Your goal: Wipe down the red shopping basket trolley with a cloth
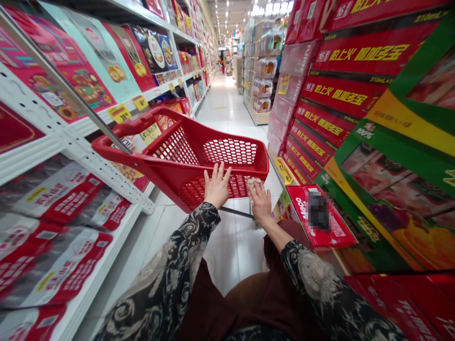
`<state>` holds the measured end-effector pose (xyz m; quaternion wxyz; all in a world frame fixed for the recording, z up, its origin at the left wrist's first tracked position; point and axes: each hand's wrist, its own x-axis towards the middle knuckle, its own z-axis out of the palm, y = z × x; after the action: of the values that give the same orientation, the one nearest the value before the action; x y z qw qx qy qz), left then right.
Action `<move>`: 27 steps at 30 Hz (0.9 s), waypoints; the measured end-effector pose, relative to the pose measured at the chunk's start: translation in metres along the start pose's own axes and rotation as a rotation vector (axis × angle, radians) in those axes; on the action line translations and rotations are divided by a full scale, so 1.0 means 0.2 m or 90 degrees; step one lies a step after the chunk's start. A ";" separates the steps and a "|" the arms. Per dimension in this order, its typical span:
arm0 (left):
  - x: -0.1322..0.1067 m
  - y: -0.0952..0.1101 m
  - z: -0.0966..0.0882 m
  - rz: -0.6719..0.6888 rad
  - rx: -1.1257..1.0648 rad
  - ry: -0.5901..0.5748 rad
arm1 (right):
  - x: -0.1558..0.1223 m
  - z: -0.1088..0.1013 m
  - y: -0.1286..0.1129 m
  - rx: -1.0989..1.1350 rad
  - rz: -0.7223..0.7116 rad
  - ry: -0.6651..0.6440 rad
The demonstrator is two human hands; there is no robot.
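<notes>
Along the left runs a white metal shelf (88, 289), its edge angling away down the aisle, with flat red-and-grey boxes (53, 199) on the lower tiers and pink food-printed cartons (60, 71) above. A steel pull handle (64, 85) slants from that side down to a red plastic shopping basket (227, 161), which tilts across the aisle with its far left corner close to the shelf's goods. The left hand (217, 186) lies on the basket's near rim, palm down, fingers spread. Just beside it, the right hand (261, 202) rests on the same rim, fingers bent over a small pale item (253, 186); whether they pinch it, I can't tell. Beyond the basket, the white tile floor (227, 111) opens into a long free lane towards a distant person (222, 62). To the right of that lane stand shelves of stacked jars (263, 71). Nearer, a red carton (320, 218), partly blurred, lies just off the basket's right side, against a tall wall of red and green gift boxes (373, 94).
</notes>
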<state>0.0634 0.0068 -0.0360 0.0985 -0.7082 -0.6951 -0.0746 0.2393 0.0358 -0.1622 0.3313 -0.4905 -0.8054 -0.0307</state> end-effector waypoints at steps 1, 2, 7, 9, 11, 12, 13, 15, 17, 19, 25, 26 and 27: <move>0.01 0.01 0.00 0.000 -0.001 -0.001 | -0.01 0.01 0.01 0.008 0.002 -0.016; 0.01 0.01 -0.01 0.000 -0.002 -0.003 | -0.02 0.01 0.02 0.020 0.002 -0.031; 0.02 0.02 0.00 -0.002 -0.011 -0.004 | -0.05 -0.06 0.05 0.118 0.018 0.017; 0.01 0.03 0.01 -0.004 -0.014 -0.003 | -0.04 -0.13 0.07 0.147 0.032 0.095; 0.01 0.03 0.01 -0.006 -0.015 -0.007 | -0.01 -0.20 0.07 0.151 0.045 0.169; 0.01 0.03 0.01 -0.006 -0.015 -0.010 | 0.00 -0.23 0.07 0.144 0.053 0.196; 0.01 0.04 0.01 -0.006 -0.015 -0.012 | 0.03 -0.24 0.07 0.132 0.059 0.213; 0.02 0.04 0.00 -0.008 -0.016 -0.014 | 0.07 -0.25 0.06 0.105 0.058 0.206; 0.02 0.05 0.00 -0.010 -0.017 -0.011 | 0.10 -0.21 0.03 0.081 0.037 0.158; 0.03 0.06 0.00 -0.008 -0.019 -0.009 | 0.11 -0.15 -0.01 0.067 0.012 0.093; 0.03 0.06 -0.01 -0.003 -0.020 -0.018 | 0.06 -0.01 -0.05 0.067 -0.011 -0.059; 0.03 0.07 -0.02 -0.005 -0.019 -0.021 | 0.05 -0.01 -0.04 0.068 -0.017 -0.077; 0.04 0.07 -0.02 -0.006 -0.019 -0.023 | 0.04 0.00 -0.03 0.070 -0.022 -0.092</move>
<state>0.0774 0.0127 -0.0300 0.0750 -0.7076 -0.6989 -0.0724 0.2318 0.0390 -0.1546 0.2982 -0.4587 -0.8359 0.0434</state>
